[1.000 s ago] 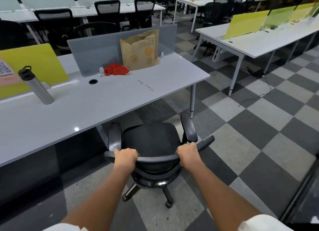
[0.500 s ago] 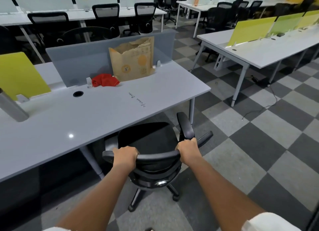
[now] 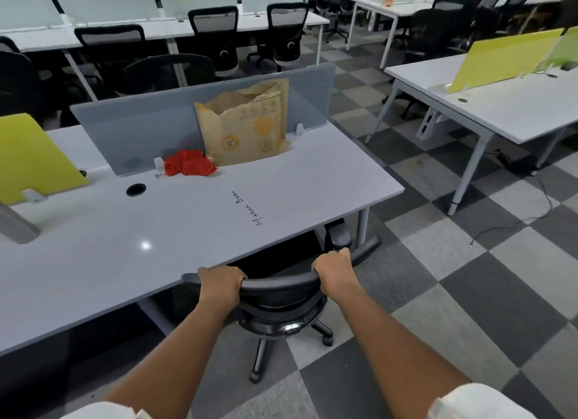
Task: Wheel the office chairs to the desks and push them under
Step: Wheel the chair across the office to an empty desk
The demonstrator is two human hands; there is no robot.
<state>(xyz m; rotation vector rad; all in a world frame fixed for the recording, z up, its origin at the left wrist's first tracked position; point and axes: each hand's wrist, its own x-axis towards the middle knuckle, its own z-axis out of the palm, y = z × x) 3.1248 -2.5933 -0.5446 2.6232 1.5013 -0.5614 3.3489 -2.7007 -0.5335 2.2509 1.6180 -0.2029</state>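
Observation:
A black office chair (image 3: pixel 281 306) stands at the front edge of a white desk (image 3: pixel 150 243), its seat mostly hidden beneath the desktop. Only its right armrest (image 3: pixel 339 235) pokes out past the edge; the left one is hidden. My left hand (image 3: pixel 220 282) grips the top of the backrest on the left. My right hand (image 3: pixel 334 270) grips the same rim on the right. The wheeled base (image 3: pixel 291 340) shows below the backrest.
On the desk lie a red cloth (image 3: pixel 189 166) and a torn brown paper bag (image 3: pixel 244 127) against a grey divider (image 3: pixel 200 118). A desk leg (image 3: pixel 362 227) stands right of the chair. Another white desk (image 3: pixel 500 105) sits across the checkered aisle; more black chairs (image 3: pixel 287 33) line the back rows.
The chair has rolled forward, so its seat and left armrest have gone beneath the desktop. Both hands kept their grip on the backrest, and I have stepped closer.

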